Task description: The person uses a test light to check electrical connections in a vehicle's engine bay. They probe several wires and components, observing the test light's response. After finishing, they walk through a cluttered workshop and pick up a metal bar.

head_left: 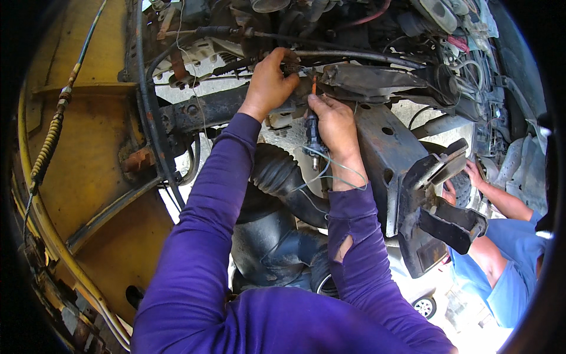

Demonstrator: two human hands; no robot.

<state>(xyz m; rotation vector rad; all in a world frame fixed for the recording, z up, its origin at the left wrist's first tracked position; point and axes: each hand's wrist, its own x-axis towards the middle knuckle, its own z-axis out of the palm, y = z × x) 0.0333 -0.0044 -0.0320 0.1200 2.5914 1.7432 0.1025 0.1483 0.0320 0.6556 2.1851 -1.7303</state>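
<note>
Both of my hands reach up into the underside of a vehicle. My left hand (270, 84) is closed, its fingertips curled over at a frayed-looking cluster of thin wires (302, 69); what they pinch is mostly hidden. Just beside it, my right hand (337, 121) grips a dark cylindrical piece (312, 133) with a metal tip at its lower end. A short orange part (314, 85) sticks up above the thumb. From that piece a thin grey-green wire (321, 172) loops down around my right wrist. A dark crumpled sleeve (371, 79) lies right of the fingertips.
A grey steel frame bracket (377, 159) stands right of my right forearm. Below my hands is a black ribbed hose (276, 171). Yellow body panels (88, 147) with a spring-wrapped cable (47, 150) fill the left. At right, another person in blue (501, 253) reaches in.
</note>
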